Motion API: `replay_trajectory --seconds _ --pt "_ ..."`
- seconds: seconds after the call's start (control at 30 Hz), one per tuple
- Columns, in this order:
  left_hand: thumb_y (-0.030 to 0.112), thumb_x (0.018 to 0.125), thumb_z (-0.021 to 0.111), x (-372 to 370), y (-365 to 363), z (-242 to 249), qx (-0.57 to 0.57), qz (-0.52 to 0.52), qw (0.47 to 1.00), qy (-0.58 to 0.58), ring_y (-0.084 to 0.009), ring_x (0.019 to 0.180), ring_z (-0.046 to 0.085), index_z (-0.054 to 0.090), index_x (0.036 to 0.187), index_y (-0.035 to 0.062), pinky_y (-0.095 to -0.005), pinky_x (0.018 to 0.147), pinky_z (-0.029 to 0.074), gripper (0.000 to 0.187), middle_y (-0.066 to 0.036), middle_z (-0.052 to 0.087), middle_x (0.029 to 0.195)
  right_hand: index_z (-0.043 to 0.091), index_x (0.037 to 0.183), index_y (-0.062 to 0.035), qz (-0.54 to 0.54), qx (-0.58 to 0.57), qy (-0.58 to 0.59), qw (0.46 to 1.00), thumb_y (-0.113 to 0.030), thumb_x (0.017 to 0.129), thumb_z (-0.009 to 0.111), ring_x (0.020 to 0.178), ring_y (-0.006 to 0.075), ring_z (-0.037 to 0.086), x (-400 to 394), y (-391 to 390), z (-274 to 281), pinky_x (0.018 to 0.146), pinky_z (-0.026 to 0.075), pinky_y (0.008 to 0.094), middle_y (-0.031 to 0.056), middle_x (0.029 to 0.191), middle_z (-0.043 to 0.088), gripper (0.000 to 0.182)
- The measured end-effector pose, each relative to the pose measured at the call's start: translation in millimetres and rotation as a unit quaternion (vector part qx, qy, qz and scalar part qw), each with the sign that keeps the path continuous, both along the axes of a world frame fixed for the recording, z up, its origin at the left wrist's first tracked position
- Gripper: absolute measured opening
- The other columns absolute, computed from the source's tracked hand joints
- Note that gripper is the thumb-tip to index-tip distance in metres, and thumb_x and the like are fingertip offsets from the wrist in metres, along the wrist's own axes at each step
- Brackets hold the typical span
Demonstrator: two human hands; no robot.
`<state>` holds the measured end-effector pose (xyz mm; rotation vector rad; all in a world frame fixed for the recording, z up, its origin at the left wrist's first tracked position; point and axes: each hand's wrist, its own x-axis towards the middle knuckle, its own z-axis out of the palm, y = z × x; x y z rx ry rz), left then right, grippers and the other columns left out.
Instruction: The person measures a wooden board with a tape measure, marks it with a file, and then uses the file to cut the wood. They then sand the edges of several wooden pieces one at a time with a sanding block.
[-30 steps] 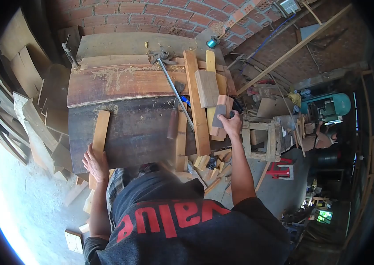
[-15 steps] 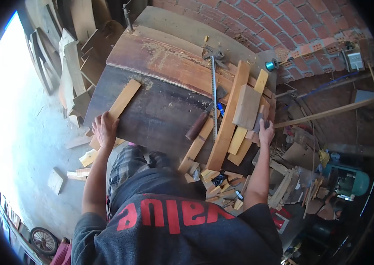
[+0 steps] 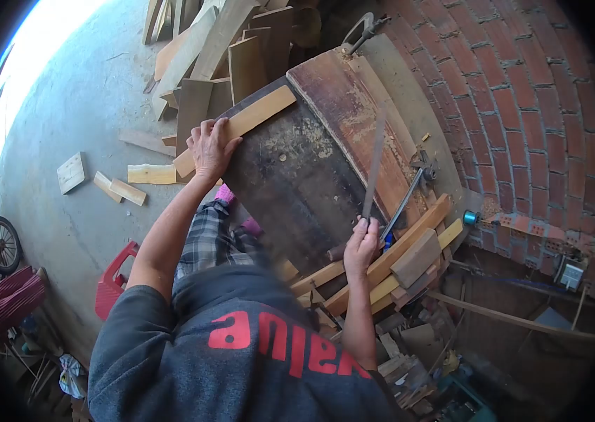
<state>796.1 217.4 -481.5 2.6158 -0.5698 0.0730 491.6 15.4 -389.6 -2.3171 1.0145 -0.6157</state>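
Note:
My left hand [image 3: 211, 149] grips the near end of a light wooden board [image 3: 263, 112], which lies along the left edge of the dark worktable [image 3: 276, 183]. Its fingers curl over the wood. In my right hand [image 3: 362, 243] is a long, thin, grey metal file [image 3: 376, 165], held by one end and pointing away over the bench. The file is slightly blurred, so its surface detail cannot be made out. Just right of that hand lies a metal square [image 3: 405, 200]. Below it are a thick wooden beam [image 3: 389, 253] and a short wooden block [image 3: 417, 258].
A worn brown plank [image 3: 353, 126] runs along the table's far side, with a clamp [image 3: 364, 34] at its far corner. Offcuts [image 3: 230, 63] lean at upper left. A brick wall [image 3: 501, 98] stands at right. A red plastic chair [image 3: 116, 278] is at lower left.
My right hand has left the wood pile and moved left, now raising the file. The left hand still holds the board. The whole view has turned and shifted.

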Motion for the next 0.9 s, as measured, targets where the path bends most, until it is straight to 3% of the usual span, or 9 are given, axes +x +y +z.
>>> replay_trajectory --seconds 0.03,0.17,0.43,0.47,0.5,0.57,0.6,0.9 --pt "0.044 0.079 0.075 4 0 2 -0.005 -0.006 1.0 -0.009 -0.0293 0.111 0.047 0.057 0.127 0.0199 -0.0451 0.094 0.035 0.057 -0.006 0.052 0.119 0.056 0.107 0.003 0.031 0.083 0.056 0.994 -0.02 0.102 0.049 0.087 0.0404 0.061 20 9 -4 0.074 0.048 0.0452 0.0238 0.093 0.062 0.024" --pt "0.052 0.083 0.067 9 -1 15 0.001 0.029 1.0 0.007 -0.0327 0.117 0.045 0.056 0.13 0.0158 -0.0473 0.098 0.031 0.06 -0.009 0.051 0.126 0.053 0.106 -0.0004 0.171 0.088 0.087 0.977 -0.02 0.101 0.049 0.083 0.0469 0.06 100 39 -25 0.067 0.046 0.051 0.0267 0.092 0.061 0.02" --pt "0.054 0.087 0.061 33 3 8 0.0 -0.019 0.999 0.049 -0.0267 0.112 0.051 0.058 0.13 0.0167 -0.0427 0.097 0.032 0.057 -0.006 0.059 0.117 0.048 0.097 -0.0015 0.218 0.06 0.098 0.969 -0.021 0.101 0.048 0.08 0.0471 0.059 169 54 -52 0.066 0.047 0.0523 0.0255 0.088 0.059 0.019" --pt "0.048 0.091 0.057 34 1 8 -0.012 0.002 1.0 0.023 -0.0263 0.106 0.055 0.064 0.122 0.0163 -0.042 0.094 0.034 0.045 -0.006 0.063 0.11 0.048 0.097 -0.0015 0.223 0.064 0.104 0.967 -0.021 0.101 0.048 0.08 0.0471 0.059 174 55 -51 0.066 0.047 0.0523 0.0255 0.088 0.059 0.019" --pt "0.048 0.091 0.057 36 -2 8 -0.009 0.006 0.999 0.03 -0.0263 0.106 0.055 0.064 0.122 0.0163 -0.042 0.094 0.034 0.045 -0.006 0.063 0.11 0.048 0.097 -0.0017 0.221 0.062 0.117 0.966 -0.02 0.101 0.047 0.079 0.0468 0.059 177 55 -50 0.066 0.047 0.0523 0.0253 0.088 0.059 0.019" --pt "0.041 0.096 0.052 41 -8 7 0.0 0.062 0.991 0.119 -0.0257 0.098 0.059 0.07 0.109 0.0161 -0.0415 0.089 0.036 0.033 -0.005 0.067 0.102 0.048 0.097 -0.0019 0.22 0.065 0.136 0.964 -0.02 0.101 0.047 0.079 0.0466 0.059 184 57 -52 0.066 0.047 0.0523 0.0252 0.088 0.058 0.019" --pt "0.036 0.098 0.047 41 -14 7 0.025 0.086 0.994 0.068 -0.0252 0.089 0.062 0.072 0.095 0.0162 -0.0415 0.083 0.038 0.032 -0.004 0.07 0.091 0.048 0.097 -0.0023 0.233 0.056 0.13 0.962 -0.02 0.101 0.048 0.078 0.0461 0.06 186 58 -55 0.065 0.048 0.0521 0.0244 0.088 0.059 0.019" --pt "0.037 0.096 0.049 42 -24 3 0.049 0.11 0.992 0.045 -0.0268 0.076 0.062 0.066 0.079 0.0139 -0.0428 0.074 0.038 0.033 -0.006 0.067 0.078 0.046 0.094 -0.0049 0.275 0.0 0.163 0.948 -0.02 0.101 0.049 0.076 0.0407 0.062 206 72 -63 0.061 0.051 0.0491 0.0193 0.086 0.058 0.017"
